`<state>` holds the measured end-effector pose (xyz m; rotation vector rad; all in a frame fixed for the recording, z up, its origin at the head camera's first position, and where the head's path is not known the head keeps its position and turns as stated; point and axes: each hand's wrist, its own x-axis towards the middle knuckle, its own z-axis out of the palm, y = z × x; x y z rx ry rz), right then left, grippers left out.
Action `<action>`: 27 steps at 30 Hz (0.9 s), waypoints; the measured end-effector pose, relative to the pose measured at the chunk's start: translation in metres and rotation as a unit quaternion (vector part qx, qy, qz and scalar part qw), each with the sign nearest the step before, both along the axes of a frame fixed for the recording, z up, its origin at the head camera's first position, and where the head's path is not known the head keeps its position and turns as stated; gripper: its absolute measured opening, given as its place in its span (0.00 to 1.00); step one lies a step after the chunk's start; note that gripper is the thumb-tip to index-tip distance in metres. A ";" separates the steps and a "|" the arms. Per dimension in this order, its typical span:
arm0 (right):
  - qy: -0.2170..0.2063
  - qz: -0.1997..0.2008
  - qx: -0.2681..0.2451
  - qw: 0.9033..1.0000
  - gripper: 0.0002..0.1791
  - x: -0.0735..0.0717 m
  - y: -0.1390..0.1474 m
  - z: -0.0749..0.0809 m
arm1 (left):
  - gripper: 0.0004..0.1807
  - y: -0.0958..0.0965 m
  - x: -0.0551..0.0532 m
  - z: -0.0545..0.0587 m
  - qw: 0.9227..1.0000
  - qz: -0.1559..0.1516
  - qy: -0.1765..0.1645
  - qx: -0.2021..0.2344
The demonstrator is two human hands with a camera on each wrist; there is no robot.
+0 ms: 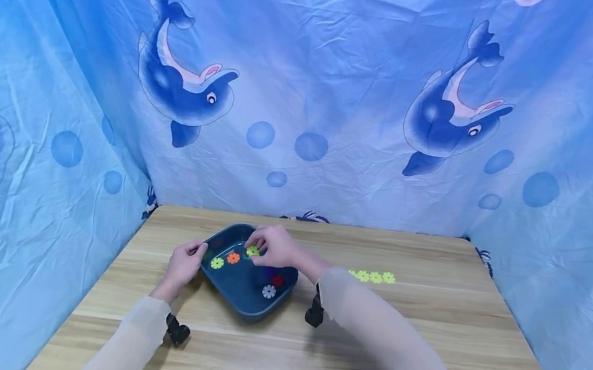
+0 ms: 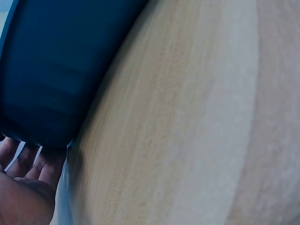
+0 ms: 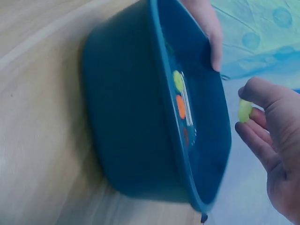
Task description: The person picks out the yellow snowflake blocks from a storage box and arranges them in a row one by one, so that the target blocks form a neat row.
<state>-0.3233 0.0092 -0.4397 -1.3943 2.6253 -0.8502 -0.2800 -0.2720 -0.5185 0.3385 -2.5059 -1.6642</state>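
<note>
A dark blue plastic basin [image 1: 240, 291] stands on the table, with several snowflake-shaped discs in it. Among these are a yellow-green disc [image 1: 217, 262], an orange disc [image 1: 233, 258], a red disc [image 1: 277, 280] and a white disc [image 1: 269, 292]. At the basin's left corner my left hand [image 1: 184, 264] grips the rim, thumb on top; in the left wrist view its fingers [image 2: 47, 168] reach under the rim. My right hand [image 1: 277, 247] is over the basin, pinching a yellow-green disc [image 3: 245, 110] between thumb and fingertips.
On the wooden table [image 1: 422, 333], a row of several yellow-green discs [image 1: 375, 277] lies to the right of the basin, partly hidden behind my right forearm. A blue curtain [image 1: 307, 88] printed with dolphins hangs behind the table and along both sides.
</note>
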 end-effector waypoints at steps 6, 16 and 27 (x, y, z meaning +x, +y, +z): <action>-0.022 -0.028 -0.050 0.998 0.13 -0.006 0.022 0.004 | 0.24 -0.001 0.002 0.000 1.000 0.002 -0.005 0.001; -0.046 -0.070 -0.107 0.991 0.13 -0.017 0.067 0.000 | 0.26 0.001 0.000 0.001 1.000 -0.003 -0.011 -0.023; -0.080 -0.097 -0.108 0.986 0.15 -0.024 0.108 -0.006 | 0.26 0.002 0.001 0.001 0.999 -0.004 -0.015 -0.029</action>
